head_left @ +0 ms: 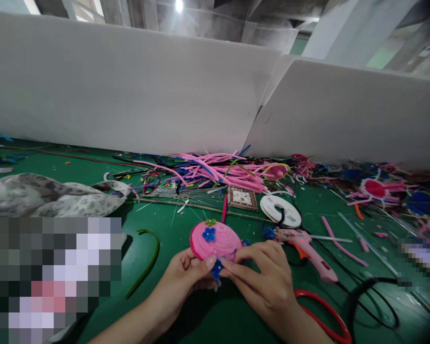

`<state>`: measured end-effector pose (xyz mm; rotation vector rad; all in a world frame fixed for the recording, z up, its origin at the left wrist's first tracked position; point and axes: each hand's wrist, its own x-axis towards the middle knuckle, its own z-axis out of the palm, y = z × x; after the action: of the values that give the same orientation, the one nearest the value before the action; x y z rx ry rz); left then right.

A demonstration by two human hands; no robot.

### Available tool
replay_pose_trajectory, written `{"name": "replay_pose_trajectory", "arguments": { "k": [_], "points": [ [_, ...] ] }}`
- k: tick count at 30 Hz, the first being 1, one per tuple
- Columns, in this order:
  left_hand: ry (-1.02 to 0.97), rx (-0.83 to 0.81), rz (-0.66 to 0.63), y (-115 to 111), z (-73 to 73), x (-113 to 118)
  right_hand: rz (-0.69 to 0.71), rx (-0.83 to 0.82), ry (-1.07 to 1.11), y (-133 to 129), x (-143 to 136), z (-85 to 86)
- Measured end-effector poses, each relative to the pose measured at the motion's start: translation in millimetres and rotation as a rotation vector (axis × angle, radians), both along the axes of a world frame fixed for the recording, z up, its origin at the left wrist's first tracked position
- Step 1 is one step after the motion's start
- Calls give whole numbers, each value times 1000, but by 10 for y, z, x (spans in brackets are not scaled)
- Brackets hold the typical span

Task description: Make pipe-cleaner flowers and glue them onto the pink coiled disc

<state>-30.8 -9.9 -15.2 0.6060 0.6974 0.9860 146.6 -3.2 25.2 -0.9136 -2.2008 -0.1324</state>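
Observation:
A round pink disc of coiled pipe cleaner [224, 241] is held just above the green table. It bears a blue flower [208, 234] with a pale centre, and a small green flower [210, 222] sits at its top edge. My left hand [191, 270] grips the disc's lower left edge, thumb in front and fingers behind. At the bottom edge, my right hand [263, 270] has its fingertips pinched on another blue flower [217, 268], close to my left thumb. More blue shows behind my right fingers, partly hidden.
A pink glue gun [308, 248] lies right, near red scissor handles [324, 310]. Behind are a white spool [280, 210], a framed tray of beads [242, 198] and a heap of pink pipe cleaners [222, 172]. Left are a green pipe cleaner [152, 260] and patterned cloth [46, 196]. White panels [129, 91] stand behind.

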Motion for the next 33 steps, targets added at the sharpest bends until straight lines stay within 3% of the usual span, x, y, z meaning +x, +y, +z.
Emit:
{"name": "replay_pose_trajectory", "arguments": {
  "k": [10, 14, 19, 22, 25, 26, 27, 30, 33],
  "points": [
    [75, 42, 19, -6, -13, -9, 28, 47, 32, -31, -6, 19],
    [90, 24, 28, 18, -70, 22, 45, -43, -42, 25, 55, -25],
    [66, -128, 180, 111, -88, 11, 70, -110, -61, 85, 151, -10],
    [157, -153, -8, 193, 10, -145, 16, -111, 19, 55, 173, -2],
    [610, 89, -266, 247, 199, -360, 9, -157, 50, -5, 174, -7],
    [741, 155, -284, 250, 269, -414, 17, -175, 55, -27, 171, -8],
    [828, 227, -225, 241, 336, -448, 24, -192, 58, -49, 166, -8],
    [878, 533, -63, 144, 481, -408, 32, -217, 67, -108, 143, -3],
    [848, 650, -138, -12, 511, -226, 41, -197, 66, -164, 118, -2]
  ]
}}
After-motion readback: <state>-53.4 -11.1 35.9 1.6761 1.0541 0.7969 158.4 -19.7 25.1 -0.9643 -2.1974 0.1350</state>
